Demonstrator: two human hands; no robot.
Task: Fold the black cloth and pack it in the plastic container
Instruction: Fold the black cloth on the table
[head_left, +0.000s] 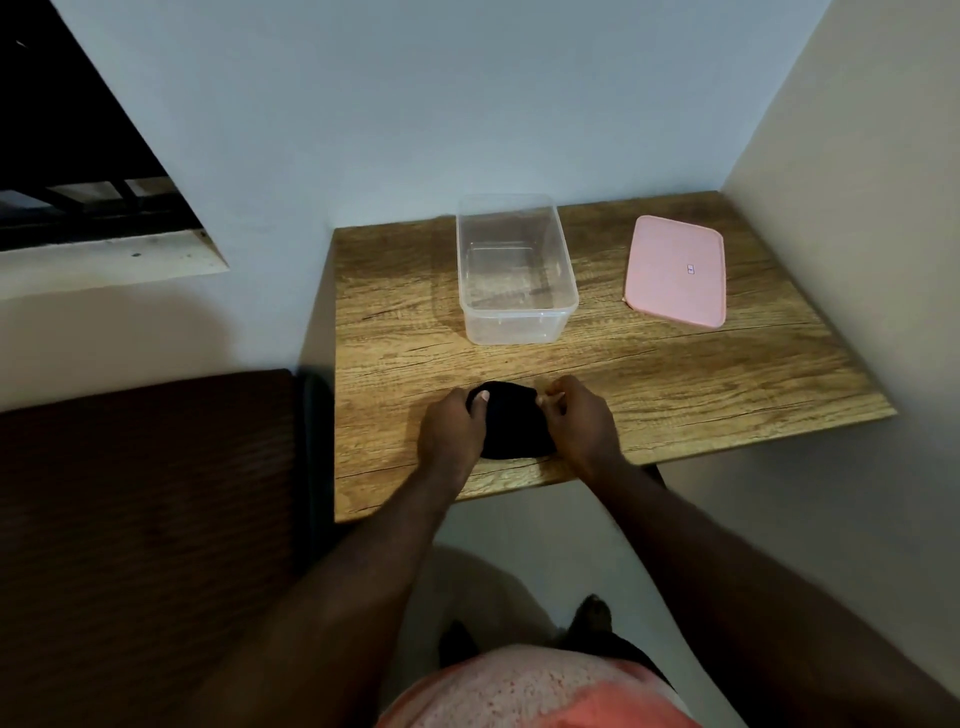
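Observation:
A small bundle of black cloth (513, 423) lies on the wooden table (675, 374) near its front edge. My left hand (449, 423) grips the cloth's left side, thumb on top. My right hand (574, 415) pinches its right upper corner. Both hands cover the cloth's side edges. Behind the cloth stands a clear plastic container (514, 270), upright, without its lid, with nothing inside. Its pink lid (676, 270) lies flat on the table to the right of the container.
The table sits in a corner, with walls at the back and right. A dark brown surface (145, 519) lies left of the table, and a dark window opening (78, 171) is at upper left. Pale floor and my feet show below the table's front edge.

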